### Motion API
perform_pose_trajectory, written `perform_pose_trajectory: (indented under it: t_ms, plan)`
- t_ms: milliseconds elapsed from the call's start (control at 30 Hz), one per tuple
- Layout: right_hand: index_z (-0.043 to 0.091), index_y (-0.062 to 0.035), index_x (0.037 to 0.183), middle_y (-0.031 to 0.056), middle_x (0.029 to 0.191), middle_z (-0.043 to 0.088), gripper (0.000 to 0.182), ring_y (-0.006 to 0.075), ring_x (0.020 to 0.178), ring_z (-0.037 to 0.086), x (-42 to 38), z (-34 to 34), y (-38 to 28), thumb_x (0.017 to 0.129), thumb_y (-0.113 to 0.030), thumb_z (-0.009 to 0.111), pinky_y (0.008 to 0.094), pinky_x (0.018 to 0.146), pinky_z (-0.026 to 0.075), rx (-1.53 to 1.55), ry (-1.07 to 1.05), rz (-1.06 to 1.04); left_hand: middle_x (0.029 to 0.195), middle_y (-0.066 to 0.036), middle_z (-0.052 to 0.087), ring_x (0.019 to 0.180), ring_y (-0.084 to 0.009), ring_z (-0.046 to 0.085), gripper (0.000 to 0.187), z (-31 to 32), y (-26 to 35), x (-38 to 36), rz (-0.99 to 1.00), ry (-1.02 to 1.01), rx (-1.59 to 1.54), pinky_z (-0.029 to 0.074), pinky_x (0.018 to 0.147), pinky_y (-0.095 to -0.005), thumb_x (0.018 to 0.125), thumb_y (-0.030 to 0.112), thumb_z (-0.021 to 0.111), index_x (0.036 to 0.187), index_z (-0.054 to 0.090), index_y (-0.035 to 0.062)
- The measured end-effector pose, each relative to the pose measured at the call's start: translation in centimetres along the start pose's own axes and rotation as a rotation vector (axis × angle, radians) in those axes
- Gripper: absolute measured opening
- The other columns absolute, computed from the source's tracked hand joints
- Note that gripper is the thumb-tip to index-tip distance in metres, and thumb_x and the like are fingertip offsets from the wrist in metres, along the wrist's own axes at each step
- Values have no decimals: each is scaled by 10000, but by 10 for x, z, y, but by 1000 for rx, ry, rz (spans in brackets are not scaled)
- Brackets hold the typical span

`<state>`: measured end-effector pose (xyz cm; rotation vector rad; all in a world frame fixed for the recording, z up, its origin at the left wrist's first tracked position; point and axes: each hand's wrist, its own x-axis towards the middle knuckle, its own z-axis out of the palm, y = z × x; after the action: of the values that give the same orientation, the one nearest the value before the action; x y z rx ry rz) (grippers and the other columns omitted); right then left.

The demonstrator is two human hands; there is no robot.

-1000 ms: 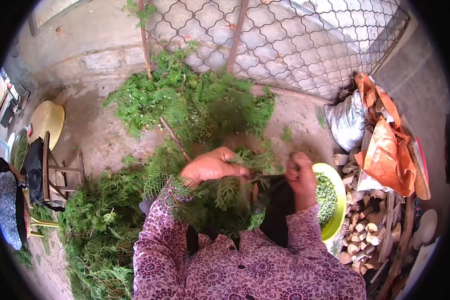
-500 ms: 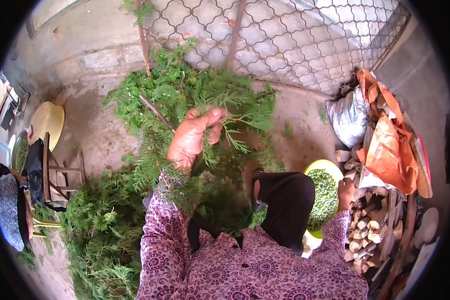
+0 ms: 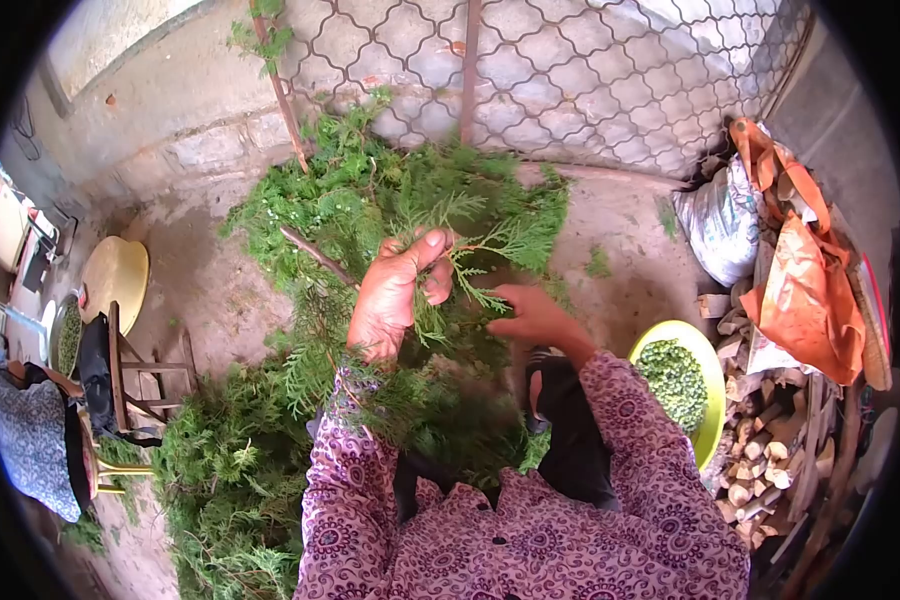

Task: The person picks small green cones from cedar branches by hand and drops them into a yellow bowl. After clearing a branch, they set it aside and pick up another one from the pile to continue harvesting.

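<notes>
Pinched between the thumb and fingers of my left hand (image 3: pixel 395 285) is a leafy evergreen sprig (image 3: pixel 510 243), its flat green fronds spreading to the right. My right hand (image 3: pixel 542 322) is just below and to the right of the sprig, fingers apart, with nothing visible in it. A thick brown stem (image 3: pixel 315 254) shows behind my left hand. On my right stands a yellow-green basin (image 3: pixel 712 432) holding many small green pieces, probably seed cones. Cut evergreen branches (image 3: pixel 235 470) are heaped on my left and also in front of me.
A metal lattice (image 3: pixel 469 75) stands against the wall ahead. At right are chopped firewood (image 3: pixel 760 470), a white sack (image 3: pixel 718 235) and an orange bag (image 3: pixel 805 300). To the left are a yellow tub (image 3: pixel 118 280), a wooden chair (image 3: pixel 155 365) and another person (image 3: pixel 32 430), seated.
My right hand has left the basin and moved left, close to the sprig. My left hand keeps its pinch on the sprig. The whole view has shifted slightly.
</notes>
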<state>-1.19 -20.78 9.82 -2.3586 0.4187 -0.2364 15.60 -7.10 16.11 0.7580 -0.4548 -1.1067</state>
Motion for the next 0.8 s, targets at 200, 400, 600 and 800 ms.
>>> perform_pose_trajectory:
  t_ms: [200, 400, 600, 800]
  plan:
    - [586, -31, 938, 159, 808, 586, 303, 331, 774, 558, 18, 35, 7, 718, -236, 549, 390, 701, 444, -42, -214, -98, 519, -30, 440, 431, -127, 375, 199, 5, -4, 10, -44, 136, -89, 287, 406, -257, 807, 213, 603, 830, 514, 37]
    - [598, 1, 856, 128, 748, 603, 238, 267, 687, 579, 10, 23, -3, 751, -196, 517, 360, 650, 448, 221, -270, -30, 674, -64, 516, 560, -148, 470, 310, -8, -16, 24, 4, -38, -83, 389, 492, -283, 823, 284, 580, 961, 541, 10]
    - [580, 10, 883, 35, 618, 540, 225, 96, 609, 504, 4, 7, -1, 789, -181, 506, 253, 599, 424, 574, -309, 277, 1129, -129, 542, 1007, -243, 532, 515, -3, -30, 31, 132, -68, 124, 446, 825, -335, 832, 338, 559, 1206, 450, 1]
    - [582, -41, 1001, 120, 919, 604, 286, 199, 785, 576, -6, -7, 13, 791, -218, 503, 304, 705, 446, 307, -70, 256, 1154, -153, 517, 1022, -223, 517, 518, 6, -35, 29, 316, -95, 553, 408, 874, -342, 832, 330, 554, 1193, 449, -26]
